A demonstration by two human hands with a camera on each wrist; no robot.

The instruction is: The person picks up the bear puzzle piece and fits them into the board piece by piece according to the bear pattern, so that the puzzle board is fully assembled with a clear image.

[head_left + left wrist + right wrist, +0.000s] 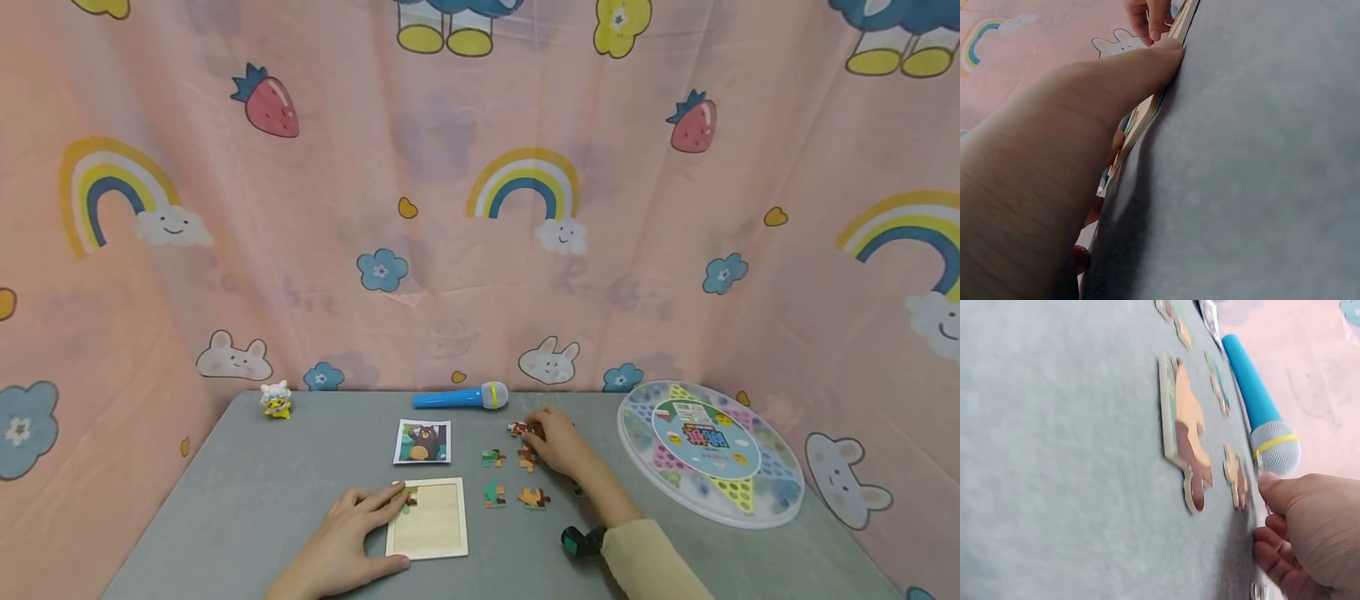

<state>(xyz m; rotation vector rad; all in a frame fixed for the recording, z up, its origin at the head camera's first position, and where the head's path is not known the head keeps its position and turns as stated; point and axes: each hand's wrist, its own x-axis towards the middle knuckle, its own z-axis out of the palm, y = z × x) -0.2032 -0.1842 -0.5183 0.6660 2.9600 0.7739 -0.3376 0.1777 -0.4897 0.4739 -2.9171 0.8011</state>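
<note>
Fingers of the bare left hand (341,533) rest on the far-left part of a square, pale wooden puzzle tray (441,523), thumb spread wide of them at its near corner. Watching remotely, I see the bare right hand's (562,447) fingertips at a small brown wooden jigsaw piece (517,427); I cannot tell whether they pinch it. Green-and-brown wooden jigsaw pieces (534,499) lie nearer than those fingertips; beyond, leftward, a blue, grey-headed microphone (457,398).

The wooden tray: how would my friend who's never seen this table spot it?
On the grey table, find the blue microphone near the back, then the bear card in front of it. Closer still lies the square wooden tray, the left hand touching it. It's bigger than the card and mostly plain inside.
</note>
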